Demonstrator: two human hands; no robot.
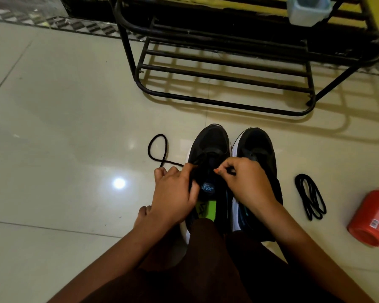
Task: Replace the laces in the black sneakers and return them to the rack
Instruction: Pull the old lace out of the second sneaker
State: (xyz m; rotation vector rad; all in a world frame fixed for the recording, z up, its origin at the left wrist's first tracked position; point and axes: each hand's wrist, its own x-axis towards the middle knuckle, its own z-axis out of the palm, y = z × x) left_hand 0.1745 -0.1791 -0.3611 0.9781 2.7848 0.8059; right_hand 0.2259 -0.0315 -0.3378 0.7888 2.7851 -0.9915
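Black left sneaker (208, 145) and right sneaker (256, 145) stood touching on the tile floor (64, 106) before the metal shoe rack (228, 68). Left hand (175, 189) gripped the black lace (158, 147) at the left sneaker's eyelets, fingers curled. Right hand (247, 182) pinched its other end. Folded spare lace (311, 196) and red can (372, 217) lay right of the sneakers.

- The scene is rather dim and has a warm yellow tone; the corners are darker.
- One small round glare spot (119, 183) shines on the glossy floor (53, 106), in its left part.
- The rack (228, 68) throws striped shadows to the right and nearer side.
- Straight lines bend near the edges.
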